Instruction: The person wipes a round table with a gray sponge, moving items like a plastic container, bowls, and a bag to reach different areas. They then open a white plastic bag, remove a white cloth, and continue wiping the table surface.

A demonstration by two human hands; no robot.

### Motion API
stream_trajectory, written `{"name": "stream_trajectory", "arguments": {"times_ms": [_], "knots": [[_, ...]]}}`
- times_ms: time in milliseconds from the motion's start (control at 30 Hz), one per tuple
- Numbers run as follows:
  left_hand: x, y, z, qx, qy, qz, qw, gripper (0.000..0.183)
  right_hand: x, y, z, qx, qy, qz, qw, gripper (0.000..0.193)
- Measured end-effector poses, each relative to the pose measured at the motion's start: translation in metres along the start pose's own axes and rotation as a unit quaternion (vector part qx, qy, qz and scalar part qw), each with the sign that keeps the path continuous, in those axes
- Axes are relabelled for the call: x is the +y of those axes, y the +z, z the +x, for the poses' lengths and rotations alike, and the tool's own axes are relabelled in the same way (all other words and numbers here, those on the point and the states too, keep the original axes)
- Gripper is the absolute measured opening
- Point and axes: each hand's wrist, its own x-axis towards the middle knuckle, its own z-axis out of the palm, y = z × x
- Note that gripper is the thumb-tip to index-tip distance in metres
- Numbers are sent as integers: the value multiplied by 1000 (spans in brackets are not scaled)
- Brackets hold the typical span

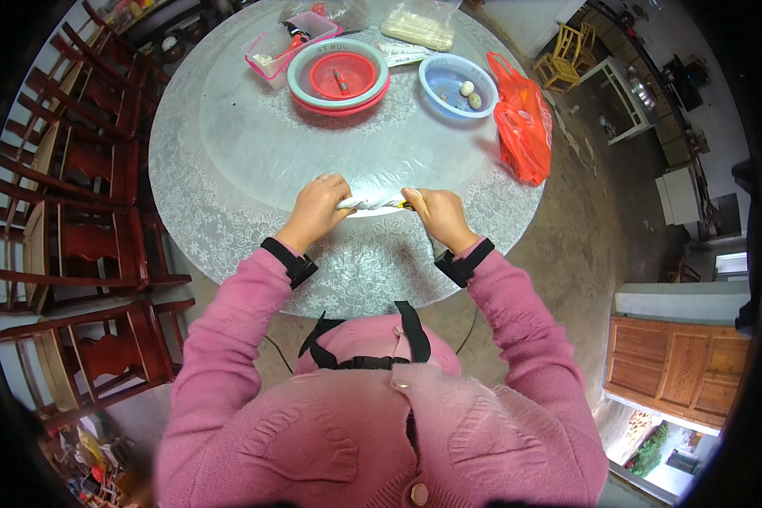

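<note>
Above the near part of the round table, my left hand and my right hand are both closed on the ends of a twisted white strip. A small yellow and black patch shows on the strip beside my right thumb. Whether it is cloth or plastic I cannot tell. The strip runs roughly level between the hands, and its ends are hidden in my fingers. Beneath it lies the tabletop, covered with a clear sheet over a white floral pattern.
Farther back stand stacked basins with a red bowl on top, and a blue basin holding egg-like things. A red plastic bag lies at the right edge. Behind are a pink-rimmed box and a clear packet. Wooden chairs line the left.
</note>
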Motion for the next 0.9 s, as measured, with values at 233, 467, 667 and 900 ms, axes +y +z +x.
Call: {"name": "stream_trajectory", "arguments": {"times_ms": [233,467,667,900], "knots": [[9,17,6,-11,-137,-55,989,19,-10,-5,1,6,-8,102,995,51],[19,17,5,-56,-66,-198,976,49,-4,-1,-1,20,-3,107,994,52],[13,12,10,-115,-79,-122,983,31,0,0,-3,-19,24,118,993,54],[13,25,12,-2,-113,-349,930,24,7,5,-1,-33,73,196,977,55]]}}
